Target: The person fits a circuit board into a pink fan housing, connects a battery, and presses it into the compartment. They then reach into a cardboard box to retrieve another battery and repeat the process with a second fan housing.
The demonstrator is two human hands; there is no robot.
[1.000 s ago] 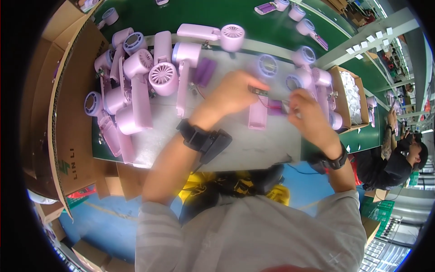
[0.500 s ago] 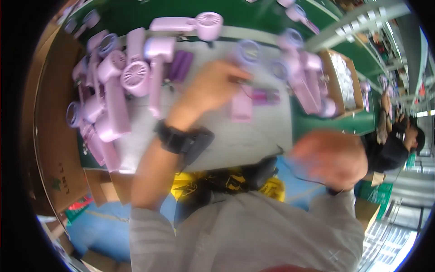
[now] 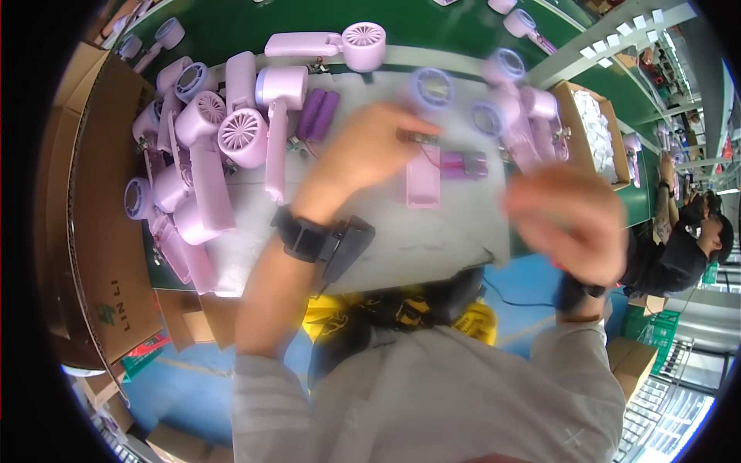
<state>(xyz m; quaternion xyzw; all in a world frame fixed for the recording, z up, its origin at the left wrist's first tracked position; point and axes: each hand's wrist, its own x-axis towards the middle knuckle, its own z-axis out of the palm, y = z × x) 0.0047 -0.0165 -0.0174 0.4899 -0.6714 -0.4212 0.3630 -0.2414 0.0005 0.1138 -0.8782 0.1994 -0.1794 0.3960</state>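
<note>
"Green bench (image 3: 463,32), pale mat (image 3: 432,241). Where's the board (image 3: 421,139)?"

"At the 12 o'clock end of the handle (image 3: 423,187), pinched by the left hand (image 3: 370,150). Probably light, stiff, fragile: best held by its edges."

"Around it?"

"Batteries (image 3: 463,164) at 3; right hand (image 3: 573,220) near 4, blurred, fingers curled; whether gripping anything, I can't tell. Fans (image 3: 241,136) crowd 9."

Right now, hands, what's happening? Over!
Left hand pinching small circuit board. Right hand apart, blurred, grip unclear. Purple cells beside pink handle. Fan head beyond.
</note>
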